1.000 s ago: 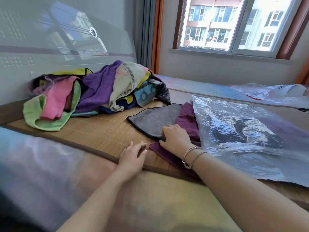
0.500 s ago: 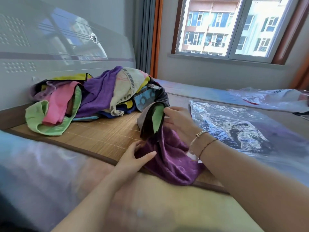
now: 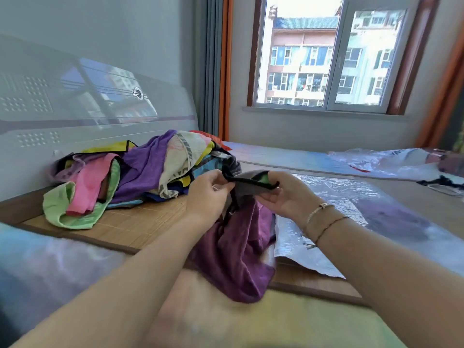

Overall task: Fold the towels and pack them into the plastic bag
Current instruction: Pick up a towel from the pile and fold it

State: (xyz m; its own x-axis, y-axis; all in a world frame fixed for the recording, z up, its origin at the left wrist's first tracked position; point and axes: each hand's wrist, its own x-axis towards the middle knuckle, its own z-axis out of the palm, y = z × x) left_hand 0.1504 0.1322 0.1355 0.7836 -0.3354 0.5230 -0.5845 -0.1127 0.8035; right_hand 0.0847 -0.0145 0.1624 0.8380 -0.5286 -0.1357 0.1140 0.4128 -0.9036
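Grey black-edged towel [image 3: 247,188], pinched along its top hem by left hand [image 3: 208,194] and right hand [image 3: 283,194]; purple towel [image 3: 236,252] hangs beneath. Both lay flat on the bamboo mat [image 3: 130,222] a second ago, now lifted. Plastic bag [image 3: 351,212] lies beside them, unfilled; folding judged barely begun.

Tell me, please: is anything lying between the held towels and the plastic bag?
Nothing visible. Both hands, left and right, hold the towels up, and the plastic bag lies flat right beside them, on the right hand's side.
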